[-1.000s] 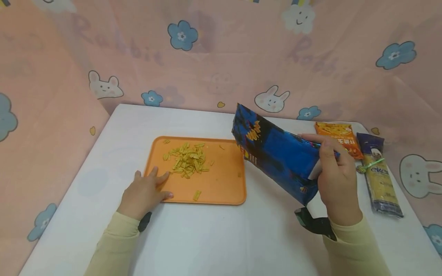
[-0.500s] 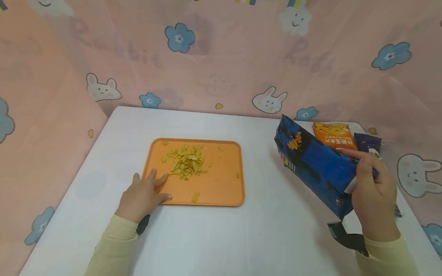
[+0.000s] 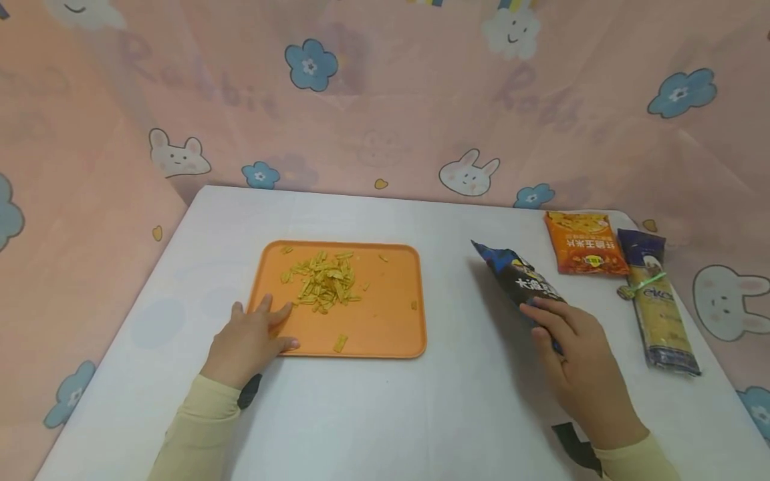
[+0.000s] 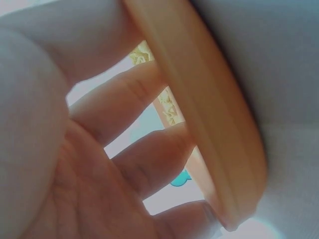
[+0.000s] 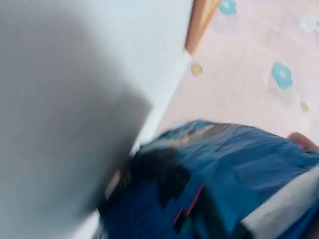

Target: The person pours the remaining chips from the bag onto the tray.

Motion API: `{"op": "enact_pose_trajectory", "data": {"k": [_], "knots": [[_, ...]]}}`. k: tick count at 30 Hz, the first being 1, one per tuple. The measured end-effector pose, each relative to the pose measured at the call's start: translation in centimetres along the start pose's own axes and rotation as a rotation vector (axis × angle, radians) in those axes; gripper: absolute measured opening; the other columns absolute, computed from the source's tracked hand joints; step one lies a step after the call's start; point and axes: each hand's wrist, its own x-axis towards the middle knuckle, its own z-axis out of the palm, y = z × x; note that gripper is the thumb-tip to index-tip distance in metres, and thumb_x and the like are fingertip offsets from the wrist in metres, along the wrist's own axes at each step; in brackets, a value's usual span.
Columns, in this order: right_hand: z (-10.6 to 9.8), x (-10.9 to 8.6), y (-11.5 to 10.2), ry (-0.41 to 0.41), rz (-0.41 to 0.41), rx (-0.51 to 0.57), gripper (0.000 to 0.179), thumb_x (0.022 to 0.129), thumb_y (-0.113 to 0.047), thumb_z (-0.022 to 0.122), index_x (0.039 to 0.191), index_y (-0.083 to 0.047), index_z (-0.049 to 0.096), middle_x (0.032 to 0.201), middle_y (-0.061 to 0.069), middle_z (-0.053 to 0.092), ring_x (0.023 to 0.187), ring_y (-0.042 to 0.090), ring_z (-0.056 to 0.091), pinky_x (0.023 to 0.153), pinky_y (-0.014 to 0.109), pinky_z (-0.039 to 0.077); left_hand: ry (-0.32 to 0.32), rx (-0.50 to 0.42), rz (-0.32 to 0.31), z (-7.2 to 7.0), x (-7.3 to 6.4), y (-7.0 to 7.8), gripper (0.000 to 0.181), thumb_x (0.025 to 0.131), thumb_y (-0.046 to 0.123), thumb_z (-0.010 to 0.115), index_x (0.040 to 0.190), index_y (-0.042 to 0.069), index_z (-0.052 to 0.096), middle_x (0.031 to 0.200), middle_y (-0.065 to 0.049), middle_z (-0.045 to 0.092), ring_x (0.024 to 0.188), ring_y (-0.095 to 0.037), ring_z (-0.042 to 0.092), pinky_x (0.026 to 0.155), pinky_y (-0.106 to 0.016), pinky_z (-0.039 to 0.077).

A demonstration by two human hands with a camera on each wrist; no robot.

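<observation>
My left hand (image 3: 248,344) rests with spread fingers over the near-left corner of an orange tray (image 3: 385,334). In the left wrist view its fingertips pass behind the tray's rim (image 4: 199,94). Small yellow corn-chip-like pieces (image 3: 327,280) lie heaped on the tray, with a few scattered around the heap. To the right, my right hand (image 3: 577,367) grips a blue and black snack bag (image 3: 520,272), its far end tilted toward the back. The bag (image 5: 239,164) looks crumpled and blurred in the right wrist view. Part of it is hidden under my fingers.
An orange snack packet (image 3: 586,244) lies at the back right of the white table (image 3: 361,421). Beside it is a long purple and yellow pasta packet (image 3: 658,307), with a green-stemmed lollipop (image 3: 644,286) across it. A pink patterned cloth (image 3: 385,100) hangs behind.
The right hand moves the bag rightward from beside the tray, then turns and lowers it near the table. The packets behind come back into view. The left hand and tray stay put.
</observation>
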Motion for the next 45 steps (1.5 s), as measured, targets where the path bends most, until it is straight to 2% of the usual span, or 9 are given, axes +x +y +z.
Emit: {"op": "enact_pose_trajectory", "data": {"k": [4, 10, 13, 18, 28, 34, 37, 42, 45], "knots": [[1.8, -0.7, -0.4, -0.121, -0.028, -0.055, 0.034, 0.107, -0.026, 0.065, 0.137, -0.010, 0.070, 0.143, 0.020, 0.059, 0.125, 0.046, 0.054, 0.103, 0.068, 0.037, 0.002, 0.001, 0.000, 0.0, 0.1, -0.1, 0.072, 0.091, 0.044, 0.083, 0.153, 0.014, 0.059, 0.163, -0.030, 0.037, 0.138, -0.073, 0.029, 0.079, -0.080, 0.049], [3.3, -1.3, -1.5, -0.385, 0.118, -0.154, 0.047, 0.105, -0.030, 0.068, 0.149, -0.020, 0.059, 0.161, 0.019, 0.042, 0.148, 0.049, 0.032, 0.109, 0.084, 0.016, 0.005, -0.003, -0.001, 0.0, 0.1, -0.1, 0.072, 0.091, 0.044, 0.083, 0.153, 0.014, 0.059, 0.163, -0.030, 0.037, 0.138, -0.071, 0.031, 0.078, -0.079, 0.050], [3.7, -1.3, -1.9, -0.489, 0.178, -0.153, 0.054, 0.105, -0.035, 0.067, 0.155, -0.020, 0.054, 0.166, 0.020, 0.034, 0.153, 0.050, 0.022, 0.110, 0.085, 0.010, -0.001, -0.010, -0.003, -0.1, 0.1, 0.0, 0.072, 0.091, 0.044, 0.083, 0.153, 0.014, 0.059, 0.163, -0.030, 0.036, 0.138, -0.071, 0.031, 0.078, -0.078, 0.050], [4.2, -1.5, -2.1, -0.568, 0.213, -0.129, 0.063, 0.104, -0.042, 0.067, 0.159, -0.017, 0.048, 0.170, 0.021, 0.028, 0.154, 0.052, 0.016, 0.111, 0.085, 0.007, -0.009, -0.010, -0.003, -0.1, 0.1, 0.0, 0.072, 0.092, 0.044, 0.083, 0.153, 0.014, 0.059, 0.163, -0.030, 0.036, 0.138, -0.071, 0.031, 0.078, -0.079, 0.050], [4.8, -1.8, -2.5, -0.627, 0.247, -0.092, 0.073, 0.102, -0.050, 0.068, 0.162, -0.016, 0.044, 0.172, 0.022, 0.019, 0.157, 0.051, 0.006, 0.113, 0.082, -0.002, -0.006, -0.005, -0.008, -0.2, -0.3, -0.3, 0.072, 0.093, 0.044, 0.082, 0.154, 0.014, 0.058, 0.164, -0.030, 0.035, 0.136, -0.071, 0.033, 0.076, -0.076, 0.052], [4.8, -1.9, -2.6, -0.645, 0.251, -0.080, 0.074, 0.102, -0.052, 0.066, 0.162, -0.016, 0.043, 0.172, 0.021, 0.019, 0.156, 0.052, 0.006, 0.113, 0.082, -0.001, -0.036, -0.002, -0.041, -0.2, -0.6, -0.3, 0.073, 0.093, 0.046, 0.080, 0.155, 0.016, 0.056, 0.166, -0.028, 0.033, 0.141, -0.070, 0.027, 0.083, -0.084, 0.044], [4.5, -1.7, -2.6, -0.652, 0.248, -0.058, 0.075, 0.102, -0.052, 0.066, 0.163, -0.015, 0.042, 0.172, 0.022, 0.019, 0.156, 0.052, 0.006, 0.112, 0.083, 0.001, -0.049, 0.002, -0.055, -0.3, -0.6, -0.3, 0.075, 0.093, 0.047, 0.080, 0.156, 0.016, 0.055, 0.167, -0.027, 0.032, 0.140, -0.068, 0.030, 0.082, -0.082, 0.046], [3.5, -1.0, -1.9, -0.622, 0.249, 0.001, 0.078, 0.103, -0.046, 0.068, 0.166, -0.014, 0.033, 0.173, 0.023, 0.014, 0.156, 0.054, 0.006, 0.111, 0.085, 0.003, -0.057, 0.017, -0.044, -0.6, -0.5, -0.2, 0.076, 0.093, 0.047, 0.081, 0.156, 0.015, 0.055, 0.166, -0.029, 0.032, 0.140, -0.067, 0.030, 0.082, -0.073, 0.052], [2.5, -0.1, -1.3, -0.568, 0.253, 0.004, 0.086, 0.102, -0.042, 0.070, 0.168, -0.011, 0.024, 0.173, 0.027, 0.009, 0.155, 0.058, 0.005, 0.111, 0.085, 0.004, -0.011, 0.030, 0.000, -0.7, -0.4, 0.1, 0.077, 0.093, 0.044, 0.081, 0.156, 0.009, 0.055, 0.162, -0.033, 0.037, 0.137, -0.066, 0.036, 0.082, -0.070, 0.054]]}}
